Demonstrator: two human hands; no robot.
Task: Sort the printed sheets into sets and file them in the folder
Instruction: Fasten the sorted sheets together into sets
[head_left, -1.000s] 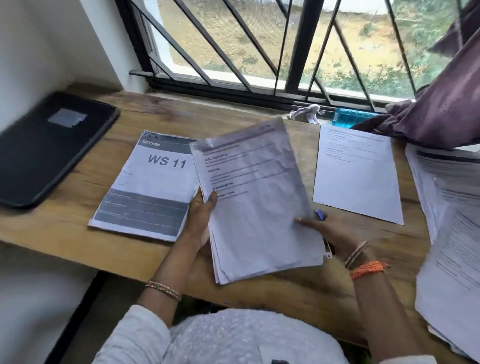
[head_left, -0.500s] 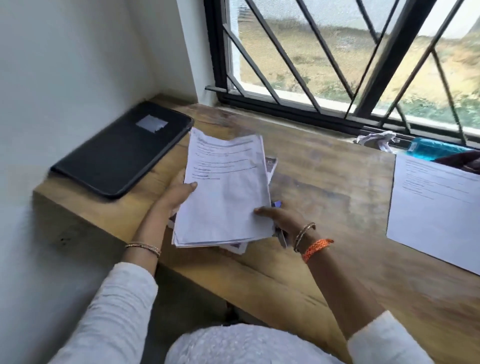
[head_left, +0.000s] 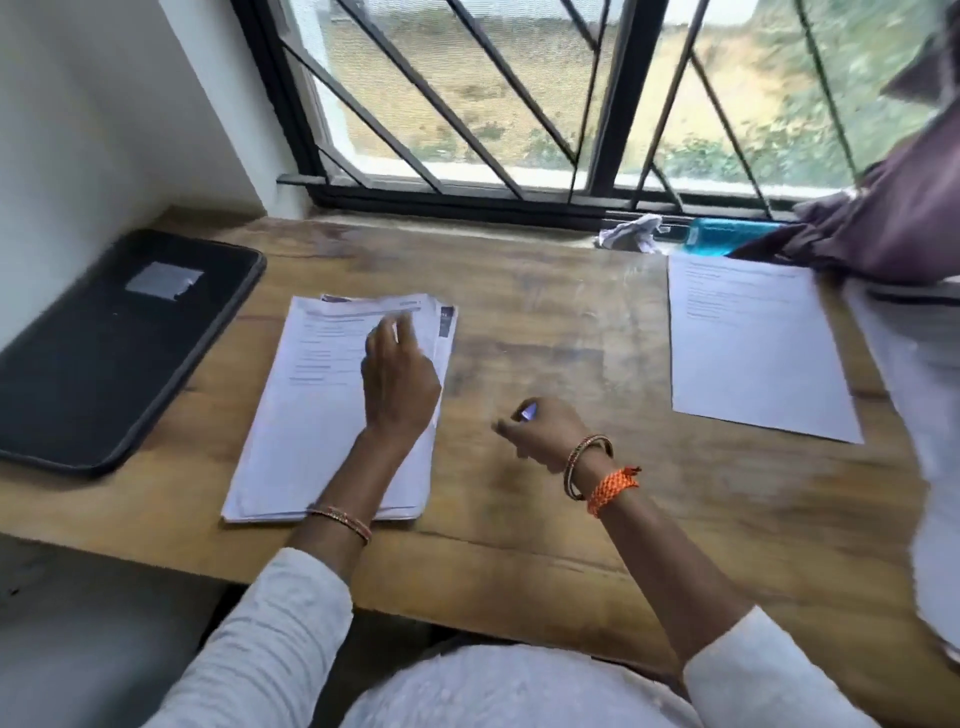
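A stack of printed sheets (head_left: 311, 426) lies flat on the wooden table (head_left: 519, 322), left of centre. My left hand (head_left: 397, 382) rests on the stack's right half with its fingers fairly straight. My right hand (head_left: 540, 428) hovers to the right of the stack, fingers curled round a small blue object (head_left: 527, 413), likely a pen. A single printed sheet (head_left: 753, 343) lies at the right. More sheets (head_left: 930, 467) spread along the right edge, blurred. A black zipped folder (head_left: 104, 343) lies closed at the far left.
A barred window runs along the back of the table. On the sill sit a crumpled cloth (head_left: 631, 234) and a blue bottle (head_left: 727, 241) lying on its side. A purple curtain (head_left: 893, 218) hangs over the back right corner. A white wall closes off the left side.
The stack that both hands held up has been laid flat on the table over the WS 11 sheets. My right hand has let go and drawn away to the right.
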